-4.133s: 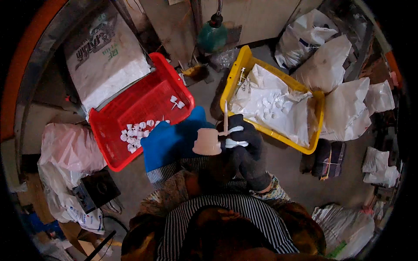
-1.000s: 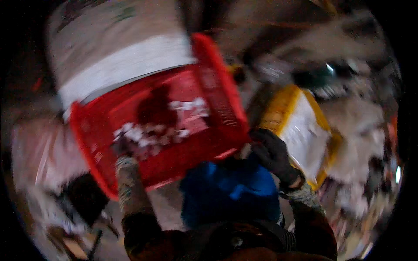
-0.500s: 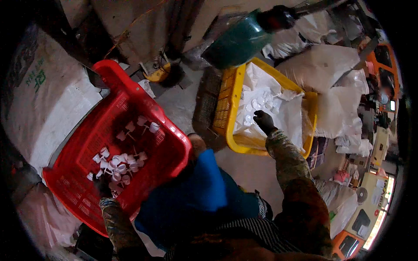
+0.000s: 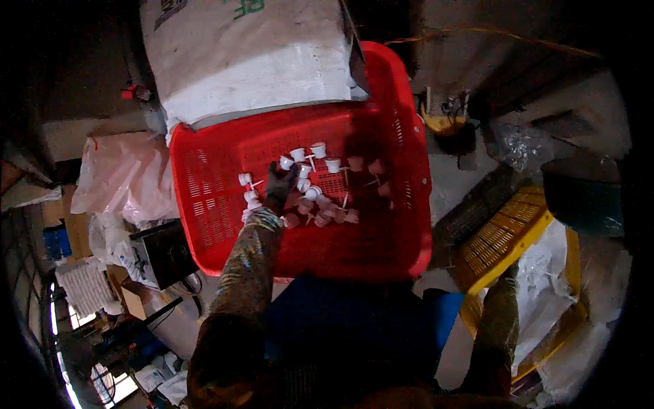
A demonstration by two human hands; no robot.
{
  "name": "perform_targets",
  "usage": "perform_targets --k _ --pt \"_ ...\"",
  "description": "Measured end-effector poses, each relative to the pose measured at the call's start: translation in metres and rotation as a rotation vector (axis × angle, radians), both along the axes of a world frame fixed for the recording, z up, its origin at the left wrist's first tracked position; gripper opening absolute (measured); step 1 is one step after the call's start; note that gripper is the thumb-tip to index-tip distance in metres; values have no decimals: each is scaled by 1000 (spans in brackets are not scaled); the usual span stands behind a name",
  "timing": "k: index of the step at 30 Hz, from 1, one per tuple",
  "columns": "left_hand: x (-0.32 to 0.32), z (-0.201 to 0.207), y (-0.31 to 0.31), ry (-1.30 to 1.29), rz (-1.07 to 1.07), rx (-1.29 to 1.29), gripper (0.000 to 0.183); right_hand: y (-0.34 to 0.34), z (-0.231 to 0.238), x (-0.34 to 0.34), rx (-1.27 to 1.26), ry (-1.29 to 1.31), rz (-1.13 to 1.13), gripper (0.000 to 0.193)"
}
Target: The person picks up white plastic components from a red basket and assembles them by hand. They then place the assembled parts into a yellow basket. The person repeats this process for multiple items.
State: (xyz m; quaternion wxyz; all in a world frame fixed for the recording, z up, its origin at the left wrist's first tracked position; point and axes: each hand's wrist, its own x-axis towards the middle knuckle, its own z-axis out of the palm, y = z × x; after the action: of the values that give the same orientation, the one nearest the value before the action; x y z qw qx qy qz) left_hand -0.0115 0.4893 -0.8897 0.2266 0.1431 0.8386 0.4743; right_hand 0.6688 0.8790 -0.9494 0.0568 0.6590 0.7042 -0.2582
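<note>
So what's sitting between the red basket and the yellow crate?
In the head view, bare grey floor separates the red basket from the yellow crate, with a dark slatted panel lying against the crate.

Glossy slotted plastic red crate (image 4: 225, 198), white plastic caps (image 4: 318, 148)

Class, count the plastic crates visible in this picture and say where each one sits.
2. The red crate sits ahead under the left hand; the yellow crate lies lower right, partly hidden. Others may be hidden.

So there's a red plastic basket (image 4: 204, 204) with slotted walls sitting on the floor, tilted a bit. Scattered over its middle is a loose pile of small white caps (image 4: 320, 198), some with thin stems, lying every which way, spreading out toward 3 o'clock.
</note>
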Motion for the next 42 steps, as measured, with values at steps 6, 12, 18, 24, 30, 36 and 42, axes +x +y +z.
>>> perform_targets --k 6,12,18,24,30,36,42 --pt "-42 -89 -32 -225 203 -224 89 2 12 -9 -24 35 3 39" --pt "-21 -54 -2 -100 136 -393 65 5 31 -10 -16 64 12 35" --pt "-2 -13 -17 -112 10 84 41 5 57 0 3 186 11 31" --pt "17 113 -17 -361 -162 89 47 10 89 56 280 311 25 29" --pt "28 165 -46 -467 -10 171 39 -25 198 -19 182 646 -224 33" --pt "26 160 -124 355 -206 -362 38 -105 329 -150 591 610 214 32" --pt "37 109 -196 368 -516 -607 54 -150 417 -234 632 865 815 35"
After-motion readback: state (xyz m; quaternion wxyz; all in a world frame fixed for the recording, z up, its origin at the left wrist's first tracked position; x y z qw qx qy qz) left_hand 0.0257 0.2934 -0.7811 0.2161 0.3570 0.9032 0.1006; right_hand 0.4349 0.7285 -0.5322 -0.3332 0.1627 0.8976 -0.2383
